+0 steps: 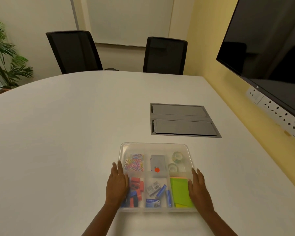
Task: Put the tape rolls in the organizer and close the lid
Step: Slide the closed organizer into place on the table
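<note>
Head view: organizer [156, 147] between flat left grip [117, 186] and right grip [197, 188].

2 bare forearms are showing from the near edge of the view, 1 on each side of the organizer [189, 151], and no sleeve, watch or bracelet is showing on either. The left hand [117, 183], at the organizer's left side, is wearing no glove or ring. The right hand [198, 187], at the organizer's right side, is likewise showing bare fingers with short nails.
</note>
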`<state>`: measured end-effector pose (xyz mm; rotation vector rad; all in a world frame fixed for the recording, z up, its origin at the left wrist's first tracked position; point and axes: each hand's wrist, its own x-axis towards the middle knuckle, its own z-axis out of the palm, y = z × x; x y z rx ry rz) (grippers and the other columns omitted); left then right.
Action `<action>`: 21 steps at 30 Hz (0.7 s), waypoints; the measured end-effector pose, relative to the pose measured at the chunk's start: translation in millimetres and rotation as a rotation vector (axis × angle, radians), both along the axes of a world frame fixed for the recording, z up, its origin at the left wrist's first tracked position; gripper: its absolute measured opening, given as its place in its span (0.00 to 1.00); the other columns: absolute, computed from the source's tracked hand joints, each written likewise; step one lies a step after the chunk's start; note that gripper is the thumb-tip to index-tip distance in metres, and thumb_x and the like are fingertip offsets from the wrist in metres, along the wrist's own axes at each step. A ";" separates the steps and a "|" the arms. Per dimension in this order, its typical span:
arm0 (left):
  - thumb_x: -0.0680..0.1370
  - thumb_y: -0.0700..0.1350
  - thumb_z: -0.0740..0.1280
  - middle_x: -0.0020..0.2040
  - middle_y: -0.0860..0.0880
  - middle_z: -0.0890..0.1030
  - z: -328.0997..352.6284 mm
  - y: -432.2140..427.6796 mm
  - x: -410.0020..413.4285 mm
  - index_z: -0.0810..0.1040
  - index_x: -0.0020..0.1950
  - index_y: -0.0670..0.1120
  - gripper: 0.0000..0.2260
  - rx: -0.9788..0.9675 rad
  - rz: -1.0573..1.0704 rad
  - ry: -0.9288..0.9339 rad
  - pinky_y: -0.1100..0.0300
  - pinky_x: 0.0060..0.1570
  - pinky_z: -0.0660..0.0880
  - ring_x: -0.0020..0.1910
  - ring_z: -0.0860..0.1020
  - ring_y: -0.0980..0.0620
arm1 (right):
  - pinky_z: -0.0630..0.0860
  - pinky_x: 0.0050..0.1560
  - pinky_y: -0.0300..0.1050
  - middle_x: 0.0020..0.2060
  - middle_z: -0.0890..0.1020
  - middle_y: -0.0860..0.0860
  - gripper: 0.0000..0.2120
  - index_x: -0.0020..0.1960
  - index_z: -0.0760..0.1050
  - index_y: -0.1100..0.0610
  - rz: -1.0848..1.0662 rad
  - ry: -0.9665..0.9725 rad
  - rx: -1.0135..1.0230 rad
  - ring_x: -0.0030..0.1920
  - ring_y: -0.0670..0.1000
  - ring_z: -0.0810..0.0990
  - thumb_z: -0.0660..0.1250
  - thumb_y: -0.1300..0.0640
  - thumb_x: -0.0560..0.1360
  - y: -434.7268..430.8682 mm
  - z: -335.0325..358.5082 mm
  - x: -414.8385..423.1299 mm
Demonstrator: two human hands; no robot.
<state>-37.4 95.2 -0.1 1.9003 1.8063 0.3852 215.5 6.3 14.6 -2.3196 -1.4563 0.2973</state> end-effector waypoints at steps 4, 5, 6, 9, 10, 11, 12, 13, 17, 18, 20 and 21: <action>0.75 0.63 0.33 0.74 0.33 0.57 6.0 -24.2 -2.3 0.56 0.73 0.37 0.38 0.116 -0.059 0.097 0.46 0.70 0.64 0.73 0.61 0.36 | 0.66 0.70 0.47 0.75 0.58 0.58 0.24 0.75 0.54 0.62 -0.032 0.157 0.025 0.75 0.55 0.61 0.55 0.58 0.81 -22.6 0.9 -0.6; 0.72 0.65 0.29 0.72 0.32 0.61 9.1 -31.1 -1.8 0.61 0.71 0.36 0.44 0.128 -0.108 0.102 0.43 0.68 0.65 0.71 0.63 0.34 | 0.64 0.71 0.46 0.75 0.58 0.58 0.24 0.74 0.55 0.61 -0.009 0.130 0.022 0.75 0.55 0.60 0.55 0.56 0.81 -28.1 0.1 -2.5; 0.70 0.66 0.28 0.72 0.34 0.62 10.2 -38.3 -2.1 0.62 0.71 0.38 0.46 0.112 -0.152 0.107 0.42 0.70 0.60 0.71 0.63 0.34 | 0.62 0.73 0.46 0.75 0.59 0.58 0.24 0.74 0.56 0.60 0.018 0.079 0.025 0.76 0.53 0.59 0.52 0.51 0.82 -33.3 -0.8 -5.7; 0.74 0.66 0.35 0.69 0.41 0.71 9.9 -53.5 -6.0 0.63 0.72 0.44 0.38 0.057 -0.320 0.254 0.50 0.75 0.37 0.68 0.70 0.42 | 0.40 0.76 0.41 0.72 0.66 0.58 0.41 0.65 0.73 0.61 0.200 -0.203 0.126 0.76 0.39 0.42 0.32 0.38 0.78 -42.4 2.0 -13.0; 0.75 0.66 0.38 0.68 0.42 0.73 11.8 -55.7 -8.4 0.61 0.72 0.46 0.35 0.042 -0.384 0.306 0.52 0.73 0.34 0.68 0.70 0.47 | 0.34 0.75 0.40 0.74 0.64 0.55 0.41 0.61 0.77 0.60 0.275 -0.248 0.108 0.75 0.38 0.36 0.32 0.39 0.78 -44.9 5.6 -14.7; 0.74 0.68 0.41 0.70 0.43 0.70 14.1 -57.4 -10.5 0.57 0.74 0.47 0.35 0.013 -0.438 0.357 0.53 0.72 0.33 0.73 0.64 0.51 | 0.33 0.74 0.41 0.76 0.59 0.51 0.40 0.60 0.78 0.58 0.337 -0.283 0.065 0.74 0.38 0.33 0.33 0.39 0.78 -47.0 6.6 -15.6; 0.73 0.70 0.43 0.75 0.43 0.61 10.4 -56.6 -13.5 0.55 0.74 0.48 0.38 0.012 -0.487 0.380 0.53 0.72 0.33 0.76 0.52 0.53 | 0.35 0.74 0.42 0.76 0.60 0.49 0.39 0.60 0.78 0.57 0.392 -0.309 0.007 0.75 0.39 0.34 0.35 0.38 0.78 -49.6 5.3 -16.2; 0.71 0.72 0.46 0.77 0.44 0.53 8.1 -54.8 -15.3 0.55 0.74 0.47 0.40 0.040 -0.526 0.404 0.53 0.72 0.33 0.77 0.43 0.51 | 0.36 0.74 0.42 0.73 0.68 0.50 0.37 0.61 0.78 0.56 0.454 -0.326 -0.071 0.76 0.40 0.40 0.39 0.36 0.77 -51.4 4.2 -16.4; 0.64 0.75 0.57 0.68 0.43 0.74 3.3 -49.6 -13.2 0.67 0.68 0.45 0.43 0.030 -0.546 0.488 0.52 0.71 0.30 0.69 0.69 0.43 | 0.42 0.75 0.44 0.60 0.82 0.52 0.35 0.62 0.77 0.51 0.577 -0.416 -0.235 0.65 0.51 0.75 0.75 0.37 0.58 -46.7 1.0 -13.6; 0.61 0.74 0.61 0.65 0.42 0.77 1.1 -48.6 -11.7 0.69 0.66 0.46 0.43 0.043 -0.535 0.489 0.54 0.73 0.33 0.63 0.75 0.42 | 0.51 0.74 0.45 0.59 0.82 0.52 0.39 0.61 0.78 0.50 0.567 -0.434 -0.230 0.61 0.52 0.80 0.80 0.42 0.51 -41.9 -2.6 -13.4; 0.61 0.73 0.64 0.64 0.42 0.75 0.9 -47.0 -9.9 0.72 0.64 0.47 0.41 0.085 -0.523 0.508 0.59 0.73 0.51 0.58 0.80 0.44 | 0.59 0.69 0.47 0.57 0.84 0.52 0.42 0.59 0.80 0.48 0.589 -0.520 -0.149 0.56 0.53 0.83 0.84 0.51 0.45 -36.1 -8.0 -12.6; 0.65 0.72 0.62 0.64 0.42 0.75 2.9 -45.8 -10.5 0.73 0.63 0.47 0.37 0.124 -0.524 0.520 0.59 0.73 0.51 0.57 0.80 0.45 | 0.61 0.68 0.49 0.56 0.84 0.52 0.42 0.59 0.80 0.48 0.618 -0.553 -0.106 0.56 0.53 0.83 0.84 0.56 0.45 -34.6 -10.1 -11.3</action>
